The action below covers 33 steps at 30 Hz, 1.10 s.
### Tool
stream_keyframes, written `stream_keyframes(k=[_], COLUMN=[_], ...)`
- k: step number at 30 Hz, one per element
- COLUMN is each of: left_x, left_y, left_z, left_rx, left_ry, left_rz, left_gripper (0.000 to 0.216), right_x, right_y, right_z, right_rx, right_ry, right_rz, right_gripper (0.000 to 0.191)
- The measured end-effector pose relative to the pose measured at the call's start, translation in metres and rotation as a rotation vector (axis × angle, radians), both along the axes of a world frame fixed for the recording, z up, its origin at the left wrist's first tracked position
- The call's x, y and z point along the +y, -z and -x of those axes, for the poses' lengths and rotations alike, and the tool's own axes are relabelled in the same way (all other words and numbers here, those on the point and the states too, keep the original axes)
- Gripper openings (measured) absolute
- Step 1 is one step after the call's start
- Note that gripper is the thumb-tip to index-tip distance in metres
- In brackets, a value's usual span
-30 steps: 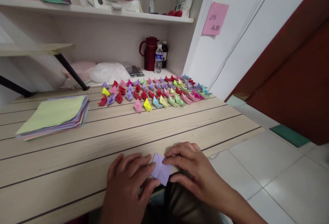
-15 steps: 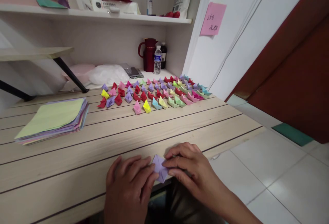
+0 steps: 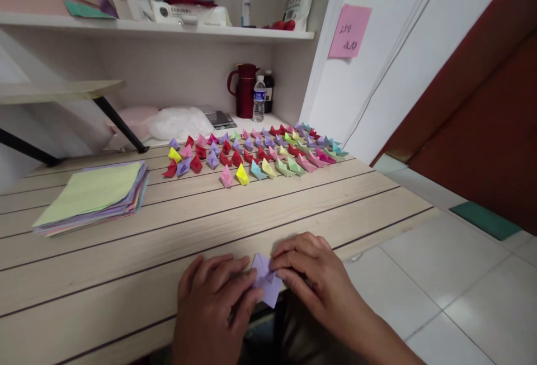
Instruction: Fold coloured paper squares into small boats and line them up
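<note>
A small folded piece of lilac paper (image 3: 267, 284) lies at the near edge of the wooden table (image 3: 293, 208). My left hand (image 3: 212, 303) presses on its left side with curled fingers. My right hand (image 3: 312, 275) pinches its upper right corner with fingertips together. Rows of little folded paper boats (image 3: 255, 152) in red, purple, pink, yellow, green and blue stand farther back on the table. A stack of coloured paper sheets (image 3: 94, 194), pale green on top, lies at the left.
At the back stand a dark red jug (image 3: 245, 90), a water bottle (image 3: 259, 99) and a white plastic bag (image 3: 178, 122). A shelf (image 3: 168, 27) above holds boxes and bottles. A pink note (image 3: 349, 31) sticks to the white wall. Tiled floor lies to the right.
Both hands stay on the lilac paper, fingers shifting slightly as a fold is pressed. The view has drifted a little to the left and down.
</note>
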<state>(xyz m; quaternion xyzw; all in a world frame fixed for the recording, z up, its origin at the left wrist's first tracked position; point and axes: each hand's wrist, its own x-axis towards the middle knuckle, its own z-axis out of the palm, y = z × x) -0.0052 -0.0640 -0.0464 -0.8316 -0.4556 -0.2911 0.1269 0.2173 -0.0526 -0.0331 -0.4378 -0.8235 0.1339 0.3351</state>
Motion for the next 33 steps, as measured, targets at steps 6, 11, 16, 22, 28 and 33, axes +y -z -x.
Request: stream_keyframes(k=[6,11,16,22,28,33], left_x=[0.0,-0.004,-0.002,-0.004,-0.006,-0.004], left_y=[0.003,0.005,0.008,0.008,0.006,0.01], left_z=[-0.003,-0.014,-0.017,-0.02,-0.023,-0.02], left_rx=[0.037,-0.162,-0.24,-0.254,-0.304,-0.204], left_ry=[0.006,-0.102,-0.167,-0.203,-0.207,-0.216], left_rz=[-0.066,0.022,0.067,0.075,0.097,0.053], left_gripper=[0.02,0.017,0.014,0.014,0.015,0.007], right_x=[-0.002,-0.002,-0.002,-0.002,-0.002,0.001], right_y=[0.004,0.007,0.009,0.01,0.009,0.011], right_z=[-0.003,0.002,0.008,0.013,0.021,0.027], right_rx=[-0.013,0.009,0.041,0.074,0.007,-0.057], right_ry=[-0.055,0.004,0.08,0.124,0.186,0.249], right_rz=[-0.062,-0.06,-0.052,-0.043,-0.037,-0.068], right_gripper=[0.016,0.012,0.01,0.011,0.008,0.014])
